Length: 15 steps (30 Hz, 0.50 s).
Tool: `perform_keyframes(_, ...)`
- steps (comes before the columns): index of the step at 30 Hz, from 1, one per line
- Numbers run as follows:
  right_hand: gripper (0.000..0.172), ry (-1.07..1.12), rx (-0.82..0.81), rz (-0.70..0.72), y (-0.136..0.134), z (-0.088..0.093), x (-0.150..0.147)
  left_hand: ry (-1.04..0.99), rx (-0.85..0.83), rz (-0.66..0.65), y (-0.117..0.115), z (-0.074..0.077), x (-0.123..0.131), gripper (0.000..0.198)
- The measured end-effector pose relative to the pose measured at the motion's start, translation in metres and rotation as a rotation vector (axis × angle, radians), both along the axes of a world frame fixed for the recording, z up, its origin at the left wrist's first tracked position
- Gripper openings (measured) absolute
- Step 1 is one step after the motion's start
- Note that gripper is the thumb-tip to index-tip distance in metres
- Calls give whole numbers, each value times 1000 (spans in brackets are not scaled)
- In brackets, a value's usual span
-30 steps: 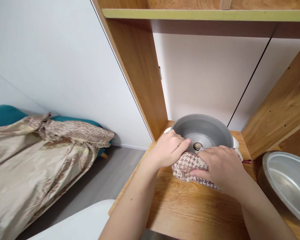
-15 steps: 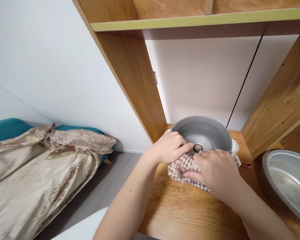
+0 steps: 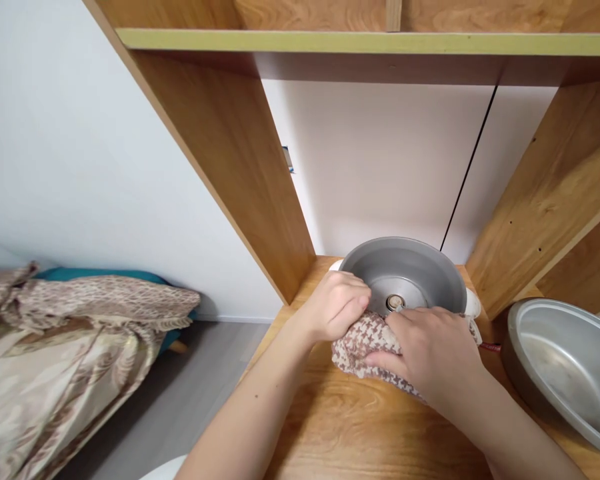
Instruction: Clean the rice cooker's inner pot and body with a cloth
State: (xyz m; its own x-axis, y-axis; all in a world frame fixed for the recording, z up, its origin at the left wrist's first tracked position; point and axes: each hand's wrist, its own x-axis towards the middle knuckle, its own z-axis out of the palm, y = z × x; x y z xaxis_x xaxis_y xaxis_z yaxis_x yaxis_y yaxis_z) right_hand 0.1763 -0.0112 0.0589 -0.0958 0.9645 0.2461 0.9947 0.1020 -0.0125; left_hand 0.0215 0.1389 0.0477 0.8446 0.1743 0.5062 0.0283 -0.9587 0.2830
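Note:
A rice cooker (image 3: pixel 403 263) with a grey inner wall and a round knob at the middle of its base stands on the wooden desktop. My left hand (image 3: pixel 341 303) is closed over its front-left rim, fingers curled inward. A brown and cream patterned cloth (image 3: pixel 367 340) is draped over the near side of the cooker. My right hand (image 3: pixel 433 347) grips this cloth at the front rim, with the thumb on the outside and the fingers over the edge. The cloth hides the cooker's front.
To the right sits a metal inner pot (image 3: pixel 565 353). Wooden side panels and a shelf with a yellow-green edge (image 3: pixel 330 42) frame the spot. At left, a patterned cover (image 3: pixel 80 360) lies over teal furniture beside the white wall.
The view has shifted slightly to the right. My left hand's fingers have curled in from a more extended pose over the rim. My right hand keeps its hold on the cloth.

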Motion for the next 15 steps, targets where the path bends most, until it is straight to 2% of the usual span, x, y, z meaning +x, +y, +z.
perform_keyframes(3, 45, -14, 37, 17, 0, -3, 0, -61, 79, -26, -2, -9, -2, 53)
perform_keyframes(9, 46, -52, 46, 52, 0, -2, 5, -236, 131, -3, 2, -23, 2, 60)
perform_keyframes(15, 47, -60, -6, 151, 0, 3, 22, -298, 40, 50, 7, -34, 4, 59)
